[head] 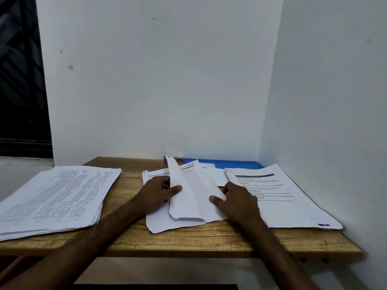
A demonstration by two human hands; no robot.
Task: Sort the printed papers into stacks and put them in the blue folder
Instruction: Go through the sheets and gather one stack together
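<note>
A middle pile of white sheets (180, 222) lies on the wooden table, its top sheet (188, 197) folded and lifted up lengthwise. My left hand (159, 191) grips that folded sheet at its left edge, thumb on top. My right hand (238, 197) presses on the pile's right side, thumb on the paper. A thick stack of table-printed papers (56, 197) sits at the left. A stack with a dark header bar (282, 197) sits at the right. The blue folder (230, 164) lies flat at the back against the wall, partly covered by papers.
The wooden table (188, 241) stands in a corner, with white walls right behind it and close on the right. The left stack overhangs the table's left end. A dark window is at the far left.
</note>
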